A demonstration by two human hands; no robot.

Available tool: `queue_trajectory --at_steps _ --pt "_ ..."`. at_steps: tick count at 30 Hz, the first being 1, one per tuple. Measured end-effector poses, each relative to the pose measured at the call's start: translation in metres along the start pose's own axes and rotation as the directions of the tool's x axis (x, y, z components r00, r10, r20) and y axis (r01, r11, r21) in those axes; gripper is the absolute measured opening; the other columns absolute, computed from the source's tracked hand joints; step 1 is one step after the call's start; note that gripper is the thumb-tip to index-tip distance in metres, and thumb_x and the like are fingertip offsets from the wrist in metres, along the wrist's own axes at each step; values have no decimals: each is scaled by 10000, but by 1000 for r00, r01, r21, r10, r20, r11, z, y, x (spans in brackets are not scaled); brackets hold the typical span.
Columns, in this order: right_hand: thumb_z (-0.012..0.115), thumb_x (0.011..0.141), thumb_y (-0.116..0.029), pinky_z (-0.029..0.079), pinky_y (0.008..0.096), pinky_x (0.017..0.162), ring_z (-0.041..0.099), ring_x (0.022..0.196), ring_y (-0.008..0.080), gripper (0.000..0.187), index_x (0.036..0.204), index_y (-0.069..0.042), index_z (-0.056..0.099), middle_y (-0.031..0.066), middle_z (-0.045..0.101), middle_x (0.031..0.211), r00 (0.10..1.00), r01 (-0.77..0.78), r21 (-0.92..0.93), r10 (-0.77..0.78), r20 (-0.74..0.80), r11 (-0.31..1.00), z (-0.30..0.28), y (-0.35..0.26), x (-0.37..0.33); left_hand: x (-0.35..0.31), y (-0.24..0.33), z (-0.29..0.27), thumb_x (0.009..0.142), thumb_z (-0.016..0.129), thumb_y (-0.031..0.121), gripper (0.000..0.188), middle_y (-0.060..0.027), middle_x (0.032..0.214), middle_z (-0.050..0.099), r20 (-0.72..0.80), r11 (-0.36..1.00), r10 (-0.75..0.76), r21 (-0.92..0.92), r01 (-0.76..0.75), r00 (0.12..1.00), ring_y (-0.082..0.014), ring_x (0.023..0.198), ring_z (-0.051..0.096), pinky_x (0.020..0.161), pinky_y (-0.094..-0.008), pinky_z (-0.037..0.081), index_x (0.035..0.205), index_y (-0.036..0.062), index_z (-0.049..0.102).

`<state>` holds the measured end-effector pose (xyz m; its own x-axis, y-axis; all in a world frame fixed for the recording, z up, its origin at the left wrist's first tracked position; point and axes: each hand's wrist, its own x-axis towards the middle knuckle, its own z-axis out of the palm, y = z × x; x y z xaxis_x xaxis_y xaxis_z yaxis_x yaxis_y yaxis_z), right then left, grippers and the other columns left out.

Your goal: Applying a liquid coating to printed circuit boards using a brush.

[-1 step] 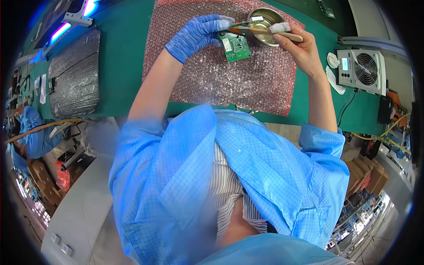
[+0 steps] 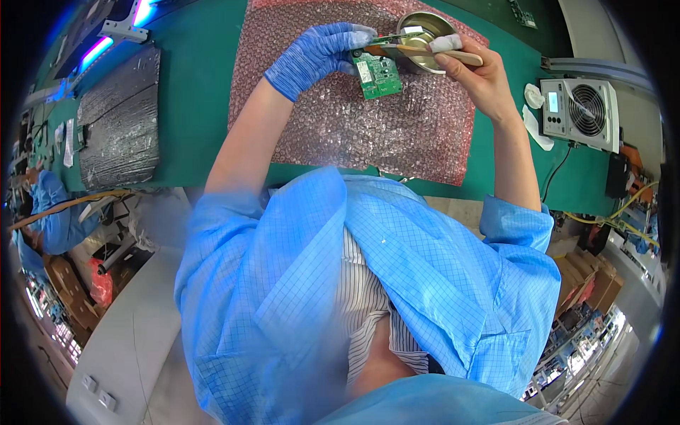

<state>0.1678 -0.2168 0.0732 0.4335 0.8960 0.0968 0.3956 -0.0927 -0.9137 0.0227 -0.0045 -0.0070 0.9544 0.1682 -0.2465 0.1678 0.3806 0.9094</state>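
My left hand (image 2: 320, 57), in a blue knit glove with whitish fingertips, grips a green circuit board (image 2: 382, 76) by its upper left edge. The board hangs tilted over the bubble wrap, and a second board edge seems to show above it. A flat brush (image 2: 425, 52) with a wooden handle is pinched in my bare right hand (image 2: 482, 74), which has a white finger cover on one finger. The brush head lies against or just over the board's top edge, near my left fingertips; contact is hard to make out. Behind the brush stands a round metal bowl (image 2: 430, 25), partly covered.
Pinkish bubble wrap (image 2: 354, 134) covers the middle of the green table (image 2: 191, 92). At right stands a white fan unit (image 2: 581, 110) beside crumpled tissue (image 2: 536, 127). A dark silvery padded sheet (image 2: 120, 117) lies left, below a lit lamp bar (image 2: 97, 53). Another person's blue sleeve (image 2: 60, 212) shows far left.
My right hand and the brush have shifted very slightly left. My left hand and the circuit board look unmoved.
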Motion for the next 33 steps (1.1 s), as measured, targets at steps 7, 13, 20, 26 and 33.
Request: queue_trajectory --at_steps 7,13,20,26,33 --pt "596 837 -183 380 177 578 483 673 33 220 984 -18 594 -17 581 809 992 -73 -9 71 -101 997 15 4 -2 -3 3 1 777 656 289 406 -64 968 627 -67 998 68 3 -68 995 -133 822 608 663 -247 511 1091 40 587" --pt "593 810 -166 369 184 519 469 600 32 182 929 -29 595 -29 544 711 980 -174 31 176 -97 984 22 7 -24 -4 0 -2 785 658 232 354 -76 924 635 -204 991 120 -41 -130 972 -131 774 612 617 -234 520 1055 11 599" --pt "589 806 -163 353 171 502 465 584 19 191 945 -34 611 -31 544 689 953 -146 126 174 -247 981 25 -4 -23 -2 10 -4 787 659 228 342 -71 907 638 -246 991 132 32 -128 960 -123 760 612 591 -217 516 1047 14 603" --pt "596 798 -153 347 166 507 469 585 21 185 923 -16 600 -28 552 701 976 -188 10 188 -114 982 19 4 -25 -2 7 -11 785 661 231 347 -64 919 638 -236 985 161 100 -141 958 -116 779 613 608 -213 521 1059 26 601" --pt "597 824 -164 374 165 536 495 638 22 204 955 -6 595 -18 582 749 965 -17 28 24 -262 999 39 -13 -6 -1 7 -4 801 644 213 330 -60 938 637 -228 984 173 88 -157 958 -115 798 613 612 -212 523 1067 23 595"
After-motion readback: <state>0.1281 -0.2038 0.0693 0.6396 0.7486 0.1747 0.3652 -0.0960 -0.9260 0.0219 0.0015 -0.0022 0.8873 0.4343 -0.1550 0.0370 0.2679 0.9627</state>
